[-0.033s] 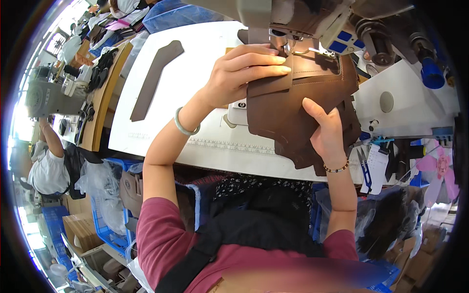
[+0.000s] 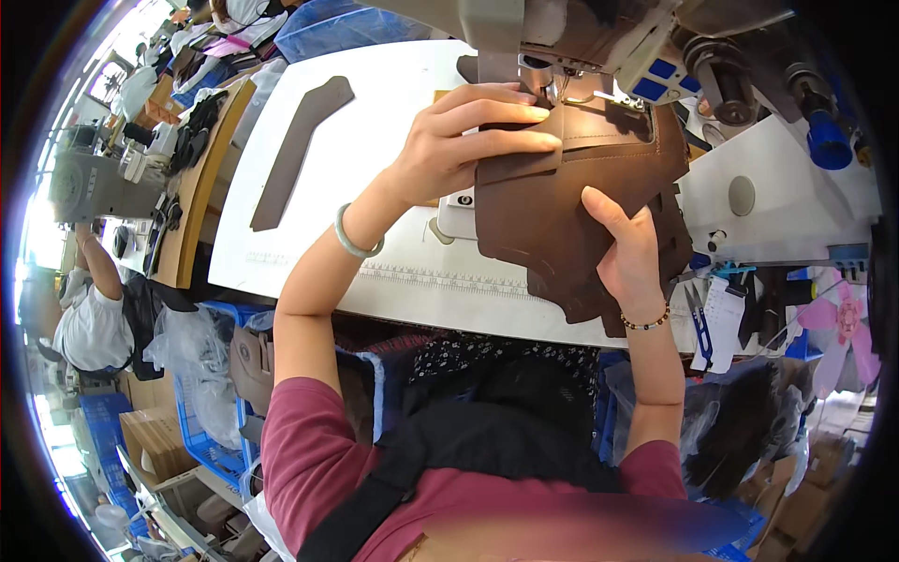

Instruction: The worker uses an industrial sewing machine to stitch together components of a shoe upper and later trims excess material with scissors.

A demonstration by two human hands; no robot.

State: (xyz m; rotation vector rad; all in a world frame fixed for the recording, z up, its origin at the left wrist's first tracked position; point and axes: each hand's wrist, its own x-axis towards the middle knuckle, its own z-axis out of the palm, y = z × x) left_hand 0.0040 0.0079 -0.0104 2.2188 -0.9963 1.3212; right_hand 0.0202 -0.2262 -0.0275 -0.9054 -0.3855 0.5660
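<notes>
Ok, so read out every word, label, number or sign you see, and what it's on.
I won't copy printed text, only say where marks show.
White tabletop: ruler scale along the near edge, figures too small to read.
White sheet beside the snips: any writing is too small to read.
Pale strip below the blue crate: lettering, small and blurred.
Brown panel at the sewing machine: no lettering shows.

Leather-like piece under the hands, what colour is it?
The leather-like piece is brown, looking paler where brightly lit; it shows best in the head view.
</notes>
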